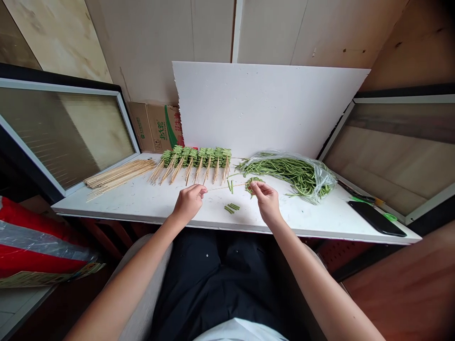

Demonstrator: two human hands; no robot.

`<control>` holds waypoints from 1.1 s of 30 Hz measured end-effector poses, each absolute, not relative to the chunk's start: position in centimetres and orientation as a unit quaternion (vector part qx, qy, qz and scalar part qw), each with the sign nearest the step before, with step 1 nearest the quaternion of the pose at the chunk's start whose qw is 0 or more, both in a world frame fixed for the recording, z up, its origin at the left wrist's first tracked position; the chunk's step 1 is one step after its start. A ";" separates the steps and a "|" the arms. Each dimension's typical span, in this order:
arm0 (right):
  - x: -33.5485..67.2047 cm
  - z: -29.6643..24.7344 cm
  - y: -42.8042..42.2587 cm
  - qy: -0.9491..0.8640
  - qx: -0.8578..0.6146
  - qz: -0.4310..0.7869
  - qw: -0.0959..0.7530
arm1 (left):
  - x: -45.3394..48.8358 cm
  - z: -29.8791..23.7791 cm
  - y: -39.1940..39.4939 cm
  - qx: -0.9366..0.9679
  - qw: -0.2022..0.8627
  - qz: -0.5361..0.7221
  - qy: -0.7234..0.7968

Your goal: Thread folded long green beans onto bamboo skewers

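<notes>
My left hand [190, 201] is pinched shut on the blunt end of a thin bamboo skewer [222, 187] that runs to the right above the white tabletop [142, 201]. One short green bean piece [232, 186] is threaded on it. My right hand [266, 199] is closed on a small bunch of cut bean pieces [253, 182] at the skewer's tip. A few loose cut pieces [232, 207] lie on the table between my hands.
A row of finished bean skewers [195, 161] lies at the back. Bare skewers [119, 175] are piled at the left. A plastic bag of long green beans [298, 175] lies at the right, with a black phone [377, 218] and green-handled scissors [369, 201] beyond.
</notes>
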State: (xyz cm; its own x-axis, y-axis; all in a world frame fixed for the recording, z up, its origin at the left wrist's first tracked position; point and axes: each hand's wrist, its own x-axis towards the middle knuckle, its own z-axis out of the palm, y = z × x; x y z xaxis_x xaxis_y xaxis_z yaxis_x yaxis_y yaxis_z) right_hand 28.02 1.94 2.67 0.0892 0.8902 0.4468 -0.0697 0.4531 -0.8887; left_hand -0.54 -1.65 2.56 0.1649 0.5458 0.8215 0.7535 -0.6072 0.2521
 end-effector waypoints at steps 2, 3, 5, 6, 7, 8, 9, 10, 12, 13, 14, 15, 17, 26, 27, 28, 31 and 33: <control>27.7 2.8 1.6 -0.567 -0.365 0.373 0.637 | -0.4 2.6 -1.7 -0.756 0.101 -0.482 -0.431; 27.5 3.0 1.3 -0.571 -0.367 0.371 0.634 | -0.3 2.6 -1.7 -0.757 0.095 -0.481 -0.431; 27.1 3.3 0.9 -0.579 -0.372 0.366 0.627 | 0.0 2.6 -1.8 -0.759 0.079 -0.480 -0.432; 26.9 3.4 0.7 -0.581 -0.374 0.364 0.625 | 0.1 2.6 -1.9 -0.759 0.069 -0.481 -0.434; 26.8 3.5 0.6 -0.583 -0.373 0.363 0.624 | 0.2 2.6 -1.9 -0.758 0.060 -0.481 -0.436; 26.7 3.6 0.5 -0.585 -0.370 0.362 0.625 | 0.3 2.5 -1.9 -0.757 0.051 -0.481 -0.440; 26.6 3.5 0.5 -0.587 -0.365 0.362 0.626 | 0.3 2.5 -1.8 -0.756 0.043 -0.479 -0.443; 26.6 3.5 0.5 -0.589 -0.360 0.362 0.627 | 0.2 2.4 -1.8 -0.757 0.036 -0.476 -0.446; 26.5 3.4 0.6 -0.595 -0.352 0.355 0.629 | 0.2 2.2 -1.6 -0.761 0.026 -0.468 -0.449; 26.6 3.3 0.6 -0.600 -0.352 0.348 0.628 | 0.2 2.1 -1.6 -0.764 0.022 -0.464 -0.449; 26.6 3.3 0.6 -0.605 -0.352 0.340 0.628 | 0.2 1.9 -1.5 -0.767 0.019 -0.460 -0.447; 26.6 3.3 0.6 -0.608 -0.354 0.333 0.628 | 0.2 1.8 -1.5 -0.769 0.017 -0.458 -0.446; 26.6 3.2 0.6 -0.610 -0.357 0.329 0.626 | 0.4 1.7 -1.5 -0.769 0.019 -0.459 -0.444; 25.6 2.8 -0.1 -0.604 -0.340 0.386 0.608 | 0.4 2.8 -2.3 -0.774 0.087 -0.469 -0.417; 25.5 2.8 -0.1 -0.599 -0.338 0.395 0.609 | 0.3 3.0 -2.4 -0.775 0.101 -0.469 -0.412; 25.5 2.8 -0.2 -0.594 -0.337 0.403 0.610 | 0.3 3.1 -2.5 -0.776 0.117 -0.469 -0.406; 25.4 2.7 -0.1 -0.588 -0.336 0.432 0.596 | 0.2 3.4 -2.8 -0.778 0.170 -0.466 -0.386; 25.4 2.5 0.1 -0.585 -0.333 0.458 0.581 | 0.3 3.6 -3.0 -0.778 0.204 -0.456 -0.382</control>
State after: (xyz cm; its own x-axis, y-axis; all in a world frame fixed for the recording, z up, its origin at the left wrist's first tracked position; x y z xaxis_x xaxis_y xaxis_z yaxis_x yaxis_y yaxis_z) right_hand 25.36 0.11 2.47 -0.1026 0.9217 0.3741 -0.1424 0.3586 -0.9226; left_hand 0.32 -2.99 3.61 0.2925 0.4090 0.8644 0.7801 -0.6248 0.0317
